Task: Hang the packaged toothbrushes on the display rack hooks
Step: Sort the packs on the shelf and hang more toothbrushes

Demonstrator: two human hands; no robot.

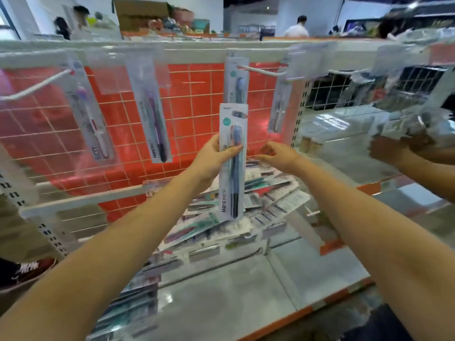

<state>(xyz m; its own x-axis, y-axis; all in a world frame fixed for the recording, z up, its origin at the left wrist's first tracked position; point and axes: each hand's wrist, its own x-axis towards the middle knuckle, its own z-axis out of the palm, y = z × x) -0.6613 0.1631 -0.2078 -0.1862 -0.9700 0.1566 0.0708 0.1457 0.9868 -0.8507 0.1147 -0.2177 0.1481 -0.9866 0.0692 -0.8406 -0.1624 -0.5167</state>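
Held toothbrush pack point(232, 161): a long white card, blue-grey brush upright, "HANE" lettering near the foot. It stood in front of the red wire-grid rack point(192, 119), its top edge just below a like pack point(235, 78) already hanging on a hook.

Left hand point(214, 158): grip grasping the held pack at mid-height, thumb across the front face, fingers curled behind the left edge.

Right hand point(277, 156): grip released, fingers loosely bent and spread, holding nothing, just right of the held pack and apart from it. Whether the fingertips touched anything behind was not clear.

Hanging stock on the rack: a purple-brush pack point(154, 114), a white-and-red brush pack point(92, 114) at the left, and a blurred pack point(279, 104) at the right. A white hook point(264, 71) projected empty beside the top pack; another white hook point(34, 86) projected at far left.

Loose stock: a heap of toothbrush packs point(258, 200) lay on the glossy shelf point(307, 274) below the hands.

Far right: another person's hands point(394, 148) held blurred packets.
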